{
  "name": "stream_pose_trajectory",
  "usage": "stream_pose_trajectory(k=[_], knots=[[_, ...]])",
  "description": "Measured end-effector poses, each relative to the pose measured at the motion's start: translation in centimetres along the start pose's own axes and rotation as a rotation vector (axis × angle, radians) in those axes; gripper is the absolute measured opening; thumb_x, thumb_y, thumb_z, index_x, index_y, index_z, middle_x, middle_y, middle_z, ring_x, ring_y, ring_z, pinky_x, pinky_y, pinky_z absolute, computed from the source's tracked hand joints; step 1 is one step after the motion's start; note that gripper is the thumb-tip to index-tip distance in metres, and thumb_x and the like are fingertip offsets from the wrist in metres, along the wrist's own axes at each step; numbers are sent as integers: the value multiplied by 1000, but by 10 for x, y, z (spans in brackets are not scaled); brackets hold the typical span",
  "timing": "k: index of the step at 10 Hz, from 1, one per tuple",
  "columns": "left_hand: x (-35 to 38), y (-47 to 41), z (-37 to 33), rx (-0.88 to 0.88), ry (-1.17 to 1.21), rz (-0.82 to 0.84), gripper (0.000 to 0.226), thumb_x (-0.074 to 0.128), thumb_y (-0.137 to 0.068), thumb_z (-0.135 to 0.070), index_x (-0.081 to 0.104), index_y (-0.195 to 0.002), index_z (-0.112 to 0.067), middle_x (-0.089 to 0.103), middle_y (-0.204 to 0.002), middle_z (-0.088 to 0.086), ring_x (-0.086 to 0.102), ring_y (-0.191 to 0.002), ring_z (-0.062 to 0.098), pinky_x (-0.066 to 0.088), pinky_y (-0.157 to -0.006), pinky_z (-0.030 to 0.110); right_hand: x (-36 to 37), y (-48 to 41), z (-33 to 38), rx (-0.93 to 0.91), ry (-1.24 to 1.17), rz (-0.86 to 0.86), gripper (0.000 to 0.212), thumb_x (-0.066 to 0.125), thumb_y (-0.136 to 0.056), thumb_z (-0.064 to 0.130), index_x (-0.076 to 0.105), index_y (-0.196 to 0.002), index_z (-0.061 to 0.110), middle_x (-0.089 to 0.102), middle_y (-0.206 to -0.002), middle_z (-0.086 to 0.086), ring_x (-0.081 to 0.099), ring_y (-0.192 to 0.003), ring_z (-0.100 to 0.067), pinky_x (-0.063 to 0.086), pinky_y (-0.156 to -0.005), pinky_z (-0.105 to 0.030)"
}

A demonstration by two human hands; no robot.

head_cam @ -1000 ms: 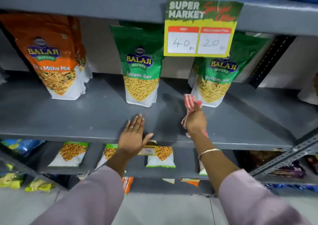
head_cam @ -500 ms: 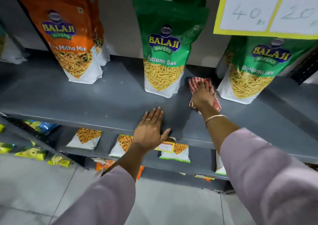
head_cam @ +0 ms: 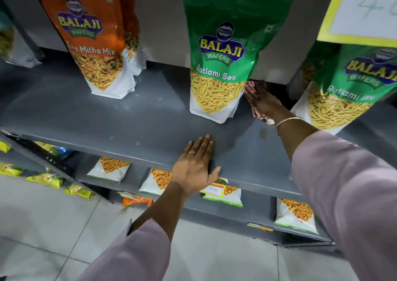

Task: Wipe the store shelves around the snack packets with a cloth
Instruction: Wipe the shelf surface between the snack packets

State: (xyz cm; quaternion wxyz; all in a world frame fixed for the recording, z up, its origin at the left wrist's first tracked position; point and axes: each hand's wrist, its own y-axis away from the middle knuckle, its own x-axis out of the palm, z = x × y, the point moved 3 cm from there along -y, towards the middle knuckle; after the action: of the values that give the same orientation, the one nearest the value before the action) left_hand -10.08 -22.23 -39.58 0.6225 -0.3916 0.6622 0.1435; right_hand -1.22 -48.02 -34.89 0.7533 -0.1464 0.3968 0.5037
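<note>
Head cam: right hand [head_cam: 265, 102] presses red-white striped cloth [head_cam: 251, 91] flat, fingers extended, centre-right of frame btwn two green Ratlami Sev packets [head_cam: 223, 61]. Left hand [head_cam: 196, 167] flat, fingers together, on grey metal shelf [head_cam: 129, 119] edge.

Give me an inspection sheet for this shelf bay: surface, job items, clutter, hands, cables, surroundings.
Surface: grey metal shelf, bare patches with pale specks near the front.
Job's things: red-and-white striped cloth pressed flat at the back of the shelf, between the middle green Ratlami Sev packet and the right green packet; orange Mitha Mix packet upright at left.
Clutter: nothing seen loose on the shelf.
Hands: right hand flat on the cloth; left hand open, palm down on the shelf's front edge.
Cables: nothing seen.
Surroundings: lower shelf with small packets; yellow-edged price card; tiled floor.
</note>
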Motion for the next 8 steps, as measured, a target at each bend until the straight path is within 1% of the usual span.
stream_pose_trajectory(k=[1, 2, 3, 4, 5, 6, 7, 8], knots=[[0, 1, 0, -7, -10, 4, 63, 39, -79, -43, 63, -115, 2, 61, -123, 17, 60, -110, 31, 46, -94, 45, 0, 15, -5, -21, 63, 0, 51, 46, -97, 33, 38, -145, 15, 48, -146, -6, 48, -131, -25, 43, -90, -12], [-2, 1, -1, -14, -5, 11, 63, 40, -78, -41, 63, -115, 3, 61, -124, 18, 60, -111, 32, 44, -94, 49, 2, 34, -5, -79, 35, 127, 44, 36, -102, 11, 36, -144, 1, 39, -150, -7, 47, -130, -7, 32, -81, 10], [-5, 0, -3, -18, -25, 52, 63, 38, -77, -41, 63, -115, 3, 61, -123, 19, 60, -110, 33, 45, -95, 46, 3, 99, 19, -202, -190, 143, 42, 26, -102, -3, 25, -144, -9, 33, -151, -8, 55, -111, 13, 36, -65, 13], [-7, 1, -4, -37, -48, 87, 64, 36, -77, -42, 63, -116, 1, 61, -124, 18, 59, -112, 31, 35, -100, 40, 2, 122, 5, -201, -126, 221, 39, 36, -103, 13, 47, -140, 9, 44, -148, -3, 43, -135, -11, 39, -103, -6], [-8, 2, -4, -35, -50, 103, 65, 34, -78, -40, 62, -118, 3, 61, -124, 19, 58, -113, 33, 38, -100, 41, -13, 144, -8, -129, 1, 581, 34, 52, -95, 14, 59, -129, 14, 65, -121, 0, 67, -96, 4, 48, -90, -11], [-8, 3, -5, -37, -40, 122, 63, 34, -79, -39, 62, -116, 5, 61, -122, 21, 59, -111, 34, 44, -95, 49, -27, 169, -7, -49, 174, 975, 44, 55, -86, 5, 51, -130, -3, 74, -81, 16, 64, -65, 9, 51, -68, -9], [-9, 4, -5, -32, -21, 131, 63, 33, -80, -38, 61, -116, 6, 60, -123, 21, 58, -112, 35, 42, -95, 52, -50, 173, -6, 58, -55, 961, 24, 49, -94, 2, 60, -115, 8, 75, -73, 18, 68, -66, 4, 55, -66, -12], [-7, 4, -4, -24, -13, 138, 64, 32, -81, -38, 60, -117, 6, 59, -124, 23, 57, -113, 36, 41, -97, 52, -53, 158, -15, 82, -338, 344, 28, 46, -95, -4, 64, -107, 14, 75, -79, 14, 70, -71, -2, 55, -67, -14]])
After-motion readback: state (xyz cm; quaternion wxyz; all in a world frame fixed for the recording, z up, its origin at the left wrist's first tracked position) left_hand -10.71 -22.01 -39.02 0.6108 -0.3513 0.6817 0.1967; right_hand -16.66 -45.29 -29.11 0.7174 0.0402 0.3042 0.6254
